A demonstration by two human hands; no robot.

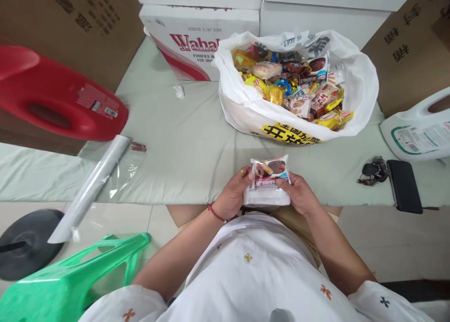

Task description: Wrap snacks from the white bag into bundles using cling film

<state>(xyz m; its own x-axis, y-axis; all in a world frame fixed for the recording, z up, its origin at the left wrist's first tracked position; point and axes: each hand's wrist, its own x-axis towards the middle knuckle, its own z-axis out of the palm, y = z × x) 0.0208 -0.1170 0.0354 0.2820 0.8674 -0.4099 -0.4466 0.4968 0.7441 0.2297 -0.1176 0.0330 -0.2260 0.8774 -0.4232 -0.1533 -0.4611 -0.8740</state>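
Between my two hands, at the near edge of the cloth-covered table, is a small snack packet (270,172) with a dark red and white printed wrapper. A white, clear-wrapped lower part (267,196) shows beneath its print. My left hand (235,190) grips the left side, with a ring on one finger and a red string on the wrist. My right hand (298,193) holds the right side, its thumb on the front. Just beyond them stands a white plastic bag (242,108), wide open and filled with several wrapped snacks (298,90) in yellow, brown, blue and white.
A red jug (80,101) and a roll of clear film (91,186) lie at the left. A green stool (45,289) is below. White boxes (200,26) stand behind; a black phone (404,186) and white jug (415,130) are at the right.
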